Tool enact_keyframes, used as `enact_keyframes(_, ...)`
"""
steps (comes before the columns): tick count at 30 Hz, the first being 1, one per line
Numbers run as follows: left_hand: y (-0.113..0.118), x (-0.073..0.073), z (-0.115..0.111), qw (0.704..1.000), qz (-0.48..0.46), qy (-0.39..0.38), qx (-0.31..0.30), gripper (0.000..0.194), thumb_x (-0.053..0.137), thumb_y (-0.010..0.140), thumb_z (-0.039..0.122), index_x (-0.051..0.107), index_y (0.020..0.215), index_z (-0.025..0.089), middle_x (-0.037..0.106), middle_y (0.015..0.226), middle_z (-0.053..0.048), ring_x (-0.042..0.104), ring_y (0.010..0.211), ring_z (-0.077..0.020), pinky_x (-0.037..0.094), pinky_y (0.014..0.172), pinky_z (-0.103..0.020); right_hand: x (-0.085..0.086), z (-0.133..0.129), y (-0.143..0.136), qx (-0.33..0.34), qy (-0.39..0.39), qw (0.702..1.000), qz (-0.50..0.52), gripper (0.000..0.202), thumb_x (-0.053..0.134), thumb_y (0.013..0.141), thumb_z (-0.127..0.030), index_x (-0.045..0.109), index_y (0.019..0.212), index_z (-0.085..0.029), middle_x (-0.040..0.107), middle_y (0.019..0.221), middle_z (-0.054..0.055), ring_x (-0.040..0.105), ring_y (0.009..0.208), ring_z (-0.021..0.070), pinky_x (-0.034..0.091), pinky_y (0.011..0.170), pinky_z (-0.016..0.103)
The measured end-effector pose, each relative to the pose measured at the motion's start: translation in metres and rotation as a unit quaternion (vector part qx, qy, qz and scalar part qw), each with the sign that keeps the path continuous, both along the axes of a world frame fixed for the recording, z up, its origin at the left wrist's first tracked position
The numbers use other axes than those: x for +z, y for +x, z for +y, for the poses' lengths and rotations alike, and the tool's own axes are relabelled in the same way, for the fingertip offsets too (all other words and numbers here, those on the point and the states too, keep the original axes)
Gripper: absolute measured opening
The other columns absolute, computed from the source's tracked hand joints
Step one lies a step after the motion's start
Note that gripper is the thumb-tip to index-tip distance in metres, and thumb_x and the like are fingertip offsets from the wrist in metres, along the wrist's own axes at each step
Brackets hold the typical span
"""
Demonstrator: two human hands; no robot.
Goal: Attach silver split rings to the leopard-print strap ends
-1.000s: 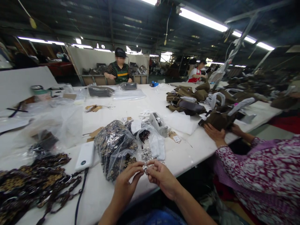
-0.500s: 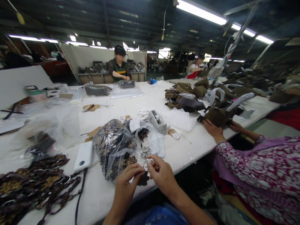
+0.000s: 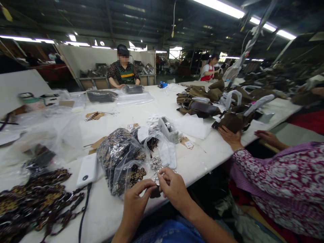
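Observation:
My left hand (image 3: 138, 197) is closed, thumb and fingertips pinching a dark brown scalloped piece (image 3: 156, 193) that hangs just under the fingers. Close beside it, my right hand (image 3: 174, 187) is closed on a silvery metal ring (image 3: 156, 179). Whether the ring passes through the brown piece is hidden by the fingers. Loose metal rings (image 3: 155, 163) lie just beyond my hands. To their left stands a clear plastic bag (image 3: 118, 152) full of patterned pieces, with several leopard-print flower pieces (image 3: 137, 173) at its mouth.
Brown patterned chains (image 3: 45, 199) are heaped on the left, near a white power bank (image 3: 86, 168) with a black cable. A grey tape dispenser (image 3: 168, 130) stands ahead. On the right, a co-worker's hand (image 3: 230, 137) touches an olive bag (image 3: 230, 122). Another person (image 3: 124, 71) works across the table.
The view has shifted slightly. My hands keep their pinch close together. The co-worker's farther hand on the right has moved away from the olive bag, and the person across has reached one arm outward.

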State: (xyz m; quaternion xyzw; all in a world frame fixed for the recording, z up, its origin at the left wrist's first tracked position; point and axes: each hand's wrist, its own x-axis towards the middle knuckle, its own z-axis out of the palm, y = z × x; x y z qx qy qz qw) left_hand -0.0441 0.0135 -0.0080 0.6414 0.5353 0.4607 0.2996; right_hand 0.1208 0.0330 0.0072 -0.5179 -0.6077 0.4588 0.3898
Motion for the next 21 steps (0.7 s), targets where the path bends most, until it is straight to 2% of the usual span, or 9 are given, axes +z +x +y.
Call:
enact_keyframes(3,0.003,0.0,0.001,0.999,-0.024,-0.032,0.001,0.011,0.067,0.08,0.026,0.076,0.075,0.022,0.078,0.081,-0.002,0.073,0.075,-0.0194,0.058,0.071,-0.026,0.002,-0.001,0.002,0.005,0.012,1.0,-0.003,0.013,0.05,0.093,-0.032,0.055,0.088,-0.021,0.059,0.053,-0.006,0.054,0.041,0.0104,0.042,0.044,0.018)
enact_keyframes(7,0.007,-0.005,0.002,0.994,-0.057,-0.095,-0.019,0.014,0.064,0.083,0.028,0.073,0.075,0.02,0.076,0.072,-0.002,0.071,0.065,-0.0187,0.058,0.065,-0.027,0.002,-0.001,0.004,0.018,-0.011,1.0,0.018,0.014,0.049,0.092,-0.033,0.053,0.085,-0.022,0.058,0.052,-0.006,0.054,0.04,0.0107,0.042,0.042,0.018)
enact_keyframes(10,0.009,-0.006,0.005,0.997,-0.02,-0.055,0.044,0.013,0.07,0.078,0.032,0.071,0.074,0.02,0.075,0.077,-0.003,0.071,0.076,-0.0217,0.057,0.073,-0.03,-0.001,-0.001,0.005,0.005,-0.011,1.0,0.027,0.017,0.049,0.093,-0.036,0.054,0.087,-0.022,0.06,0.055,-0.005,0.054,0.04,0.0108,0.041,0.04,0.018)
enact_keyframes(12,0.012,-0.004,0.009,0.996,0.022,-0.026,0.077,0.014,0.073,0.075,0.034,0.07,0.072,0.02,0.075,0.076,-0.003,0.07,0.074,-0.0214,0.057,0.072,-0.03,-0.005,-0.001,0.004,-0.02,-0.002,0.999,0.034,0.019,0.049,0.094,-0.039,0.054,0.089,-0.022,0.061,0.057,-0.004,0.056,0.041,0.0113,0.042,0.042,0.019)
enact_keyframes(15,0.018,0.0,0.016,0.997,0.016,-0.065,0.048,0.017,0.071,0.078,0.036,0.071,0.075,0.02,0.073,0.07,-0.002,0.068,0.064,-0.0184,0.056,0.063,-0.027,-0.012,0.0,0.003,-0.05,0.004,0.998,0.048,0.023,0.048,0.095,-0.043,0.053,0.091,-0.021,0.063,0.061,-0.002,0.06,0.044,0.0128,0.046,0.047,0.021)
enact_keyframes(19,0.029,-0.001,0.027,0.984,-0.109,-0.138,0.013,0.021,0.071,0.077,0.037,0.071,0.082,0.017,0.077,0.08,-0.006,0.074,0.076,-0.0223,0.059,0.069,-0.028,-0.019,0.006,0.005,-0.066,0.028,0.997,0.039,0.026,0.046,0.097,-0.044,0.055,0.092,-0.021,0.067,0.066,0.001,0.065,0.051,0.0149,0.049,0.053,0.023)
enact_keyframes(21,0.034,-0.003,0.038,0.978,-0.134,-0.158,-0.008,0.028,0.07,0.078,0.039,0.071,0.093,0.015,0.078,0.087,-0.009,0.075,0.081,-0.0242,0.059,0.069,-0.029,-0.022,0.011,0.01,-0.07,0.044,0.996,0.034,0.027,0.046,0.097,-0.045,0.057,0.094,-0.02,0.066,0.064,0.0,0.065,0.052,0.0155,0.05,0.056,0.024)
